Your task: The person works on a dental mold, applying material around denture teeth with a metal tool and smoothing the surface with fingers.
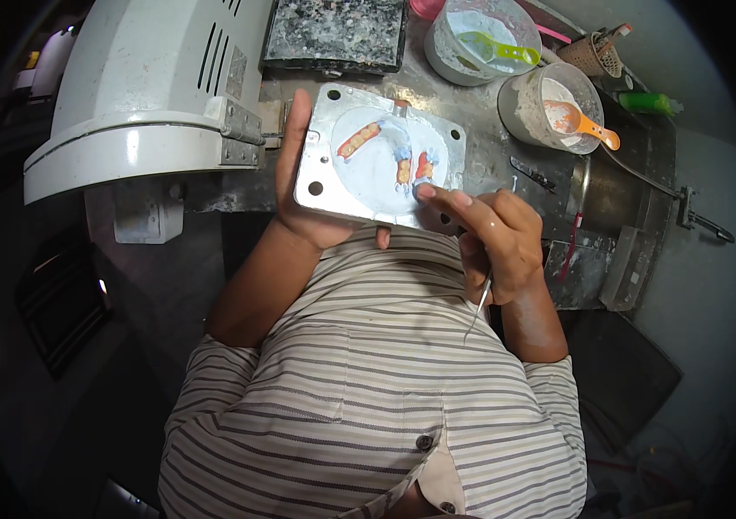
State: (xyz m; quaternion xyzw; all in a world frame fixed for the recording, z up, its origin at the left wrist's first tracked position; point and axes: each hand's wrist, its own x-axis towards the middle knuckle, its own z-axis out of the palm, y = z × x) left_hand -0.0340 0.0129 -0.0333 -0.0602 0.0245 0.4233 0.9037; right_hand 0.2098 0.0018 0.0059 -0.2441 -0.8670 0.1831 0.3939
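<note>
My left hand (309,232) is closed round the left side of a metal flask half (369,98) and holds it up, tilted, above the bench edge. Pale blue-white plaster (366,189) fills its round middle. Set in the plaster are a long denture section (359,139) with teeth in red-orange wax and two shorter ones, a middle section (403,169) and a right section (425,166). My right hand (511,242) is curled round a thin, curved metal hand tool (481,310) that points downward. Its index fingertip touches the plaster below the right section.
At the back right stand a powder bowl (442,62) with a green scoop (506,49) and a second bowl (523,108) with an orange scoop (588,126). A white machine housing (156,95) flanks the left. A stained dark slab (333,35) lies behind the flask.
</note>
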